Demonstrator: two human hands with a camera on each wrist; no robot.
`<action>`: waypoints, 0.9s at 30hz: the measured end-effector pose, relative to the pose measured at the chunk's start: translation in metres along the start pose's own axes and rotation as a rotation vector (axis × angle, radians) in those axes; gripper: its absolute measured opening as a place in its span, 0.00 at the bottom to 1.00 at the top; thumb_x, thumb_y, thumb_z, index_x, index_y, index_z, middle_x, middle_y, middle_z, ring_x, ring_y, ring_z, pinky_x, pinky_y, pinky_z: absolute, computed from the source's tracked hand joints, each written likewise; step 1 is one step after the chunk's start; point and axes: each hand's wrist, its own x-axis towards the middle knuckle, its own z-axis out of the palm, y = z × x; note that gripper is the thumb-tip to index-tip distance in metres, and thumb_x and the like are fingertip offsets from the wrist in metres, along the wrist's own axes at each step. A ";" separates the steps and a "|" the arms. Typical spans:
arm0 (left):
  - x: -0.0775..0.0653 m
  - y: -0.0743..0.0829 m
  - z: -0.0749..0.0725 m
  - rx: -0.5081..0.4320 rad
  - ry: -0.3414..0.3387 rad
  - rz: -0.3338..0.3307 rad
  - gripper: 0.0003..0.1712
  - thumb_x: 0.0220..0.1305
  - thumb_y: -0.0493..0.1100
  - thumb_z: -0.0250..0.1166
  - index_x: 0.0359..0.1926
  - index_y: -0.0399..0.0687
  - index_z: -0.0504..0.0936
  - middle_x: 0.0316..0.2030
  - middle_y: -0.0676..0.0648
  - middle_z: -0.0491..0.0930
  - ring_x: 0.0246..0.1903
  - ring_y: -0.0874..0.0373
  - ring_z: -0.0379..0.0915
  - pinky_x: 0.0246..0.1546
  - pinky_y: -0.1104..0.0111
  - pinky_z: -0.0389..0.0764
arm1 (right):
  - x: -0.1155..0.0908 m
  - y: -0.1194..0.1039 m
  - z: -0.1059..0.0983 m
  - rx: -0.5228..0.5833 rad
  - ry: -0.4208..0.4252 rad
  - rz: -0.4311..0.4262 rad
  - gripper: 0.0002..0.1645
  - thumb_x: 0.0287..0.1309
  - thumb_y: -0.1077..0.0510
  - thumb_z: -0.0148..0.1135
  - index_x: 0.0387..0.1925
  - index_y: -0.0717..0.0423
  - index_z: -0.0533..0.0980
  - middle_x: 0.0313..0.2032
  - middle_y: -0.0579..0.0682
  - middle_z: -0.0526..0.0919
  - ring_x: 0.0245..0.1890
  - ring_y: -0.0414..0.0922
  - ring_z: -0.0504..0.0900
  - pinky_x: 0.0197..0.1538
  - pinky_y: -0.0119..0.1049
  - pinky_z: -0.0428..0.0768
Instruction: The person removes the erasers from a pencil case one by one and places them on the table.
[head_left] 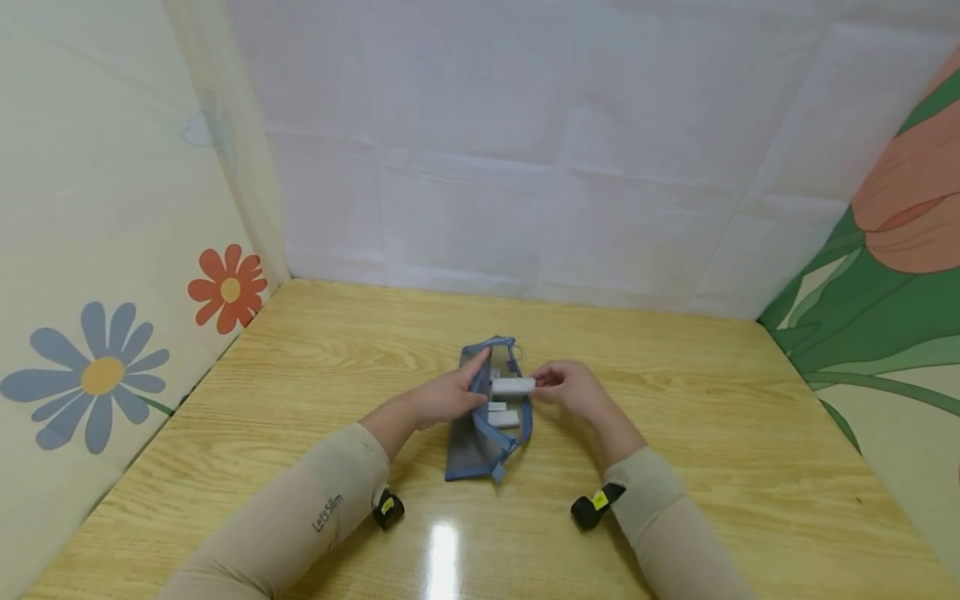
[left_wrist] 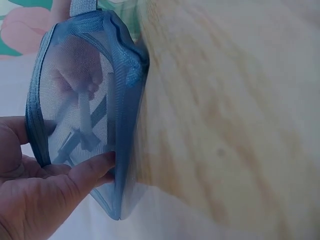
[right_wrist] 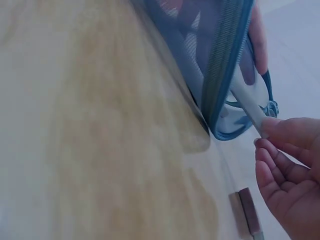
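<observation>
A blue mesh zip pouch (head_left: 468, 454) stands on the table with its mouth spread toward the right. My left hand (head_left: 442, 398) grips its left side, one finger hooked over the rim and visible through the mesh (left_wrist: 70, 115) in the left wrist view. A slim white bar (head_left: 513, 387) sticks out of the mouth. Its outer end is pinched between thumb and fingers of my right hand (head_left: 573, 390); the inner end is within the pouch. Below it another white block (head_left: 503, 419) lies inside the pouch. The exact kind of these white pieces is unclear.
The wood-grain table (head_left: 300, 350) reaches back to a white cloth wall (head_left: 480, 167). Flower-printed panels (head_left: 97, 208) stand at the sides. Black wrist straps (head_left: 592, 510) hang by both sleeves. A small dark brown piece (right_wrist: 250, 210) shows low in the right wrist view, kind unclear.
</observation>
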 end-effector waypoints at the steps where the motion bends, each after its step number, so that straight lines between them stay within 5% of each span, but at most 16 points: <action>1: 0.000 0.001 0.000 0.007 0.001 0.000 0.46 0.64 0.36 0.53 0.72 0.58 0.34 0.70 0.42 0.37 0.68 0.46 0.34 0.64 0.52 0.45 | 0.000 0.000 -0.003 0.013 -0.001 -0.001 0.14 0.46 0.63 0.67 0.39 0.59 0.79 0.32 0.49 0.81 0.34 0.43 0.78 0.43 0.37 0.76; 27: -0.003 0.003 -0.002 0.025 -0.022 0.006 0.48 0.62 0.35 0.55 0.71 0.57 0.32 0.71 0.43 0.35 0.68 0.47 0.32 0.65 0.53 0.44 | -0.002 0.027 -0.067 0.103 0.153 0.004 0.17 0.52 0.61 0.64 0.43 0.67 0.76 0.39 0.57 0.80 0.37 0.40 0.76 0.45 0.36 0.72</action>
